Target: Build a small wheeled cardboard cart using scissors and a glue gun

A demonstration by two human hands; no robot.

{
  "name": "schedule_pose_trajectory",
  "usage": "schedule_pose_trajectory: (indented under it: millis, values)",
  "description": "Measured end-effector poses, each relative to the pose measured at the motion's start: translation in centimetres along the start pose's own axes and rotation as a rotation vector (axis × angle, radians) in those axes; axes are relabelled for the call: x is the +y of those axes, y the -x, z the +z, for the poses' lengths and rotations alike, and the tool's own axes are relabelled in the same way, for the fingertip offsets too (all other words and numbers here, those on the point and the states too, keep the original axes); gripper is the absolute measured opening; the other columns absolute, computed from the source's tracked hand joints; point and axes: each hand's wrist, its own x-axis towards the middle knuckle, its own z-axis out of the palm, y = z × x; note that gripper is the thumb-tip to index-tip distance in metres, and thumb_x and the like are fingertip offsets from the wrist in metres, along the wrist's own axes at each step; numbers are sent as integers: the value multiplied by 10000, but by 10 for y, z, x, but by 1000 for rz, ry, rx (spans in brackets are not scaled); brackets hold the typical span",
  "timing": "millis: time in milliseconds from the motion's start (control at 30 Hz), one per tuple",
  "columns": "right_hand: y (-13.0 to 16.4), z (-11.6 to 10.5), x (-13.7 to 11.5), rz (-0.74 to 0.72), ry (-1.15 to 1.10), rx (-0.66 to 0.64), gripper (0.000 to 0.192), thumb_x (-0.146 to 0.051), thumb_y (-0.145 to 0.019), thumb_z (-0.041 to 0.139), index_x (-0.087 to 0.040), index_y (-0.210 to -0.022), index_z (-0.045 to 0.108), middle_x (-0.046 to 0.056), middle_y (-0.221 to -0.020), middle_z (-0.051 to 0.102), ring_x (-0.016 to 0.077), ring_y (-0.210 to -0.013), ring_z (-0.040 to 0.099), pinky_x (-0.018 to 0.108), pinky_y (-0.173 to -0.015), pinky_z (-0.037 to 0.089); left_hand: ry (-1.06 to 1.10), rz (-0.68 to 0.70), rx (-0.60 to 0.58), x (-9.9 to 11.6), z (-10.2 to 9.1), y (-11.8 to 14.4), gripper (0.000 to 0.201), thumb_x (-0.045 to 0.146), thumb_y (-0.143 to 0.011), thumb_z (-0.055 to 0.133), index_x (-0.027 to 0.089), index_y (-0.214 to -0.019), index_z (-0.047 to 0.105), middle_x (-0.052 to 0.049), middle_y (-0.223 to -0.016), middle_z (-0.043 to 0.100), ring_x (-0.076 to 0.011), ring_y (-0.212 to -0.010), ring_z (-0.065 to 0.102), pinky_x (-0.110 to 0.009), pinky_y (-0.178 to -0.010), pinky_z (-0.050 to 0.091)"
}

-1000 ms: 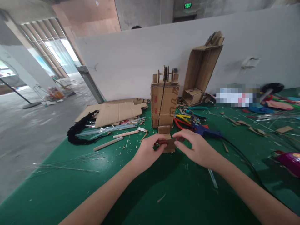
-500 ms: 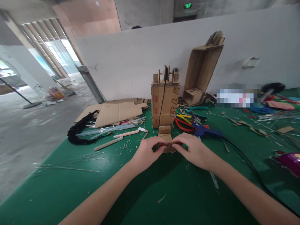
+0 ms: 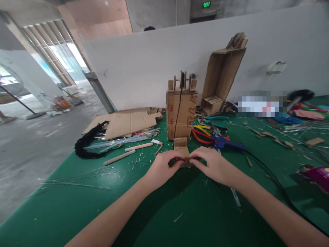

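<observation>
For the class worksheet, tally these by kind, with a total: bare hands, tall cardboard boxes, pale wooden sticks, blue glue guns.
Bare hands: 2 (left hand, right hand)
Tall cardboard boxes: 2 (printed box, open box)
Pale wooden sticks: 2 (near stick, far stick)
Blue glue guns: 1
Total: 7

Around the middle of the view, a fuzzy black coil (image 3: 82, 142) lies at nine o'clock on the green worktop (image 3: 154, 216), two pale sticks (image 3: 138, 146) and thin clear strands (image 3: 89, 186) toward eight, a purple object (image 3: 318, 176) between three and four, and an exit sign (image 3: 206, 4) glows near one.
</observation>
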Motion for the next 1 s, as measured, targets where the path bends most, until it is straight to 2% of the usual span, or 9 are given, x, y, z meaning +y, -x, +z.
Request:
schedule_pose_trajectory:
  millis: [233,433,600,667,733,867,1000]
  values:
    - [0,1,2,-19,-1,-16,169,-233,-904,464,-201,-888,630,51,-873,644,187,-838,569,338,-741,442,-35,6,-17,-1,3,1,130,146,-804,545,202,-886,630,-6,-854,671,-133,-766,601,-267,-707,481]
    - [0,0,1,-18,-16,-8,163,-231,-903,466,-210,-885,627,38,-866,647,179,-833,578,320,-739,442,-181,116,38,0,2,2,130,154,-814,529,211,-869,632,-25,-844,667,-171,-835,561,-318,-765,462]
    - [1,-1,0,-11,-21,12,166,-230,-904,464,-205,-902,628,50,-886,646,182,-847,576,325,-741,451,-189,105,72,0,-6,3,221,270,-838,525,197,-1033,600,-68,-977,660,-208,-959,557,-375,-849,449]
    - [1,0,0,-11,-22,14,168,-239,-907,458,-209,-915,623,52,-895,643,185,-850,574,331,-739,454,-214,82,40,-1,-10,2,272,319,-858,498,199,-1087,586,-84,-1071,646,-222,-1038,550,-401,-903,425]
    - [0,0,0,-16,-21,19,166,-240,-912,452,-211,-913,615,47,-888,638,183,-851,571,332,-744,453,-256,79,-41,-2,-14,2,294,351,-877,467,207,-1102,589,-83,-1134,640,-231,-1104,538,-421,-945,395]
    - [0,1,0,-30,-10,40,146,-227,-912,458,-202,-894,600,41,-866,627,183,-858,564,335,-758,447,-306,91,-185,-6,-17,0,318,377,-901,409,219,-1086,613,-63,-1159,647,-231,-1145,540,-449,-1002,347]
    - [0,1,1,-48,-6,52,138,-221,-910,465,-198,-893,600,45,-857,628,186,-851,562,333,-742,447,-315,85,-195,-7,-16,-2,308,366,-905,403,233,-1065,630,-52,-1157,653,-224,-1121,563,-469,-1027,324]
